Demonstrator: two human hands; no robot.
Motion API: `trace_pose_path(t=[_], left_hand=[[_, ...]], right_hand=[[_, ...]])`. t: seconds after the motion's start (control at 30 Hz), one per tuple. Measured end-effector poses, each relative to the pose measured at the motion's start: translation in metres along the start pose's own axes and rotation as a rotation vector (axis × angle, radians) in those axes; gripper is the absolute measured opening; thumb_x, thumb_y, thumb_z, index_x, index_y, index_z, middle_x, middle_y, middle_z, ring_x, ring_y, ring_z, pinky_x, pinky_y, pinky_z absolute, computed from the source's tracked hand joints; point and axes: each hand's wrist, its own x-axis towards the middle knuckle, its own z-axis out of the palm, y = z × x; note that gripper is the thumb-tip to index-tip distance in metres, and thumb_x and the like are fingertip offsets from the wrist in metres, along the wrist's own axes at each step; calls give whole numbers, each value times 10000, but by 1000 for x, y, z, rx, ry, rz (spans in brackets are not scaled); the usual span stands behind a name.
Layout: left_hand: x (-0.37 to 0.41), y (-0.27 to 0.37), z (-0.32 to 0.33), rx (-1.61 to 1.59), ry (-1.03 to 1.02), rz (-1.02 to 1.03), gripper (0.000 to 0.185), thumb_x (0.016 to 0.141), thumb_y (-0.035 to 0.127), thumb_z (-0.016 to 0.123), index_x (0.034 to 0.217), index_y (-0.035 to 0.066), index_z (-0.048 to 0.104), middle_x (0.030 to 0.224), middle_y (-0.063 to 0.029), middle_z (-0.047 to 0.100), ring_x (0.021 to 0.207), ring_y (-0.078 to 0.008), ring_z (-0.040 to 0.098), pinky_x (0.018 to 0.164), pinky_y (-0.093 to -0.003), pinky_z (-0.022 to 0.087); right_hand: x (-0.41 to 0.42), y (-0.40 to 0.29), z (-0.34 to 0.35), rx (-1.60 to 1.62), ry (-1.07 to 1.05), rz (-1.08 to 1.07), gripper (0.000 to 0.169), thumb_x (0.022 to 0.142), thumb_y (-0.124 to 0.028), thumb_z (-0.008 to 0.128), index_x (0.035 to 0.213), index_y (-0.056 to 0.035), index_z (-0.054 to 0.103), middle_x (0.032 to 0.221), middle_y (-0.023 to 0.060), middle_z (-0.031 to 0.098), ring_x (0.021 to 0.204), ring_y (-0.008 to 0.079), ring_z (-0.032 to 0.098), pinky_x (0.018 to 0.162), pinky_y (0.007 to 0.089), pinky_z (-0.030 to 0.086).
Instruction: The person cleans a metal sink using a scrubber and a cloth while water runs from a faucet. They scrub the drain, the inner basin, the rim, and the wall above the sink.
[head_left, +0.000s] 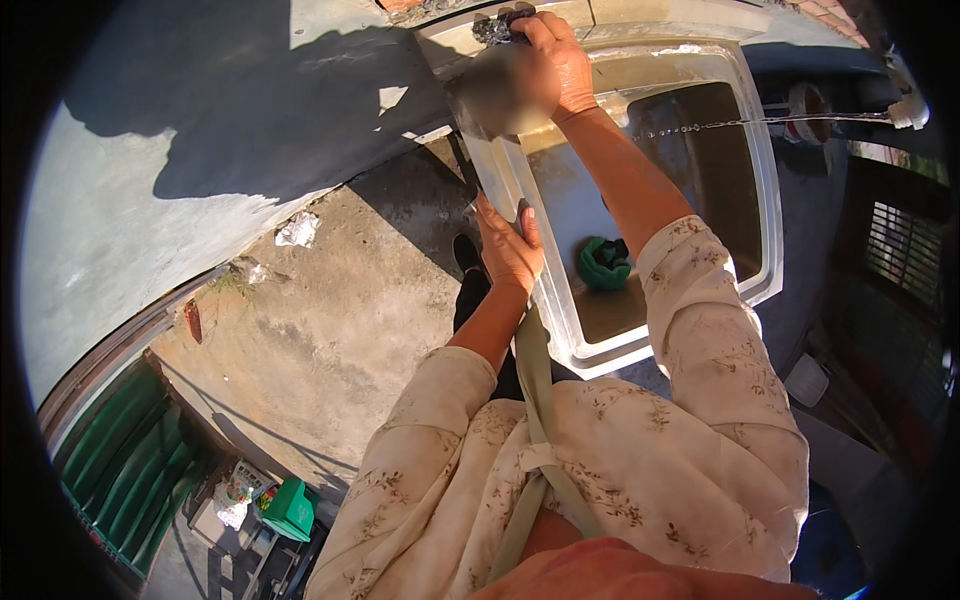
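My right hand (562, 64) reaches over the far left corner of a pale stone or concrete water basin (765, 187), its bent fingers on a dark, shiny, crumpled thing (499, 26). A round blur hides what lies just below those fingers. My left hand (510, 247) is at the basin's left edge, closed round a narrow dark-ended piece (523, 208) beside a pale flat strip; what this is cannot be told. Green netting or cloth (604, 262) lies in the basin's water. From a white pipe outlet (909, 112) at the right, a thin stream of water runs into the basin.
A grey wall (225, 150) runs along the left of the concrete floor (337, 292). Crumpled white litter (298, 229) lies by its foot. At lower left are green corrugated sheeting (127, 457) and a green plastic container (291, 510). A white bucket (808, 112) is behind the basin's right side.
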Motion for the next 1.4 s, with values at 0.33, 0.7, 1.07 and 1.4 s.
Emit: trace_pose_path(t=[0.33, 0.7, 1.07, 1.4], left_hand=[[-1, -6, 4, -3, 23, 14, 833, 999, 379, 586, 1550, -15, 101, 1441, -285, 395, 1245, -464, 539, 998, -478, 506], [0, -1, 5, 16, 32, 31, 835, 1000, 381, 584, 1546, -38, 112, 1423, -290, 404, 1237, -459, 537, 999, -466, 501], [-1, -9, 9, -30, 18, 21, 863, 1000, 354, 597, 1540, -60, 67, 1446, -337, 360, 1261, -497, 491, 1061, -502, 433], [-2, -4, 3, -84, 21, 12, 792, 993, 270, 583, 1553, 6, 89, 1425, -303, 390, 1221, -477, 536, 1048, -484, 459]], right_hand=[[2, -9, 9, -127, 147, -147, 352, 839, 45, 577, 1180, -38, 607, 987, 232, 636, 884, 412, 611, 815, 477, 500], [-10, -6, 16, -3, 247, 135, 280, 843, 8, 607, 1104, -90, 624, 1038, 184, 600, 1036, 422, 593, 883, 480, 509], [-10, 40, 31, -70, 522, 373, 212, 878, -35, 639, 1065, 7, 548, 1080, 217, 573, 928, 426, 595, 842, 468, 499], [-56, -1, 41, 162, 237, 418, 277, 822, 28, 587, 1089, -24, 642, 1057, 198, 583, 964, 420, 600, 859, 466, 519]])
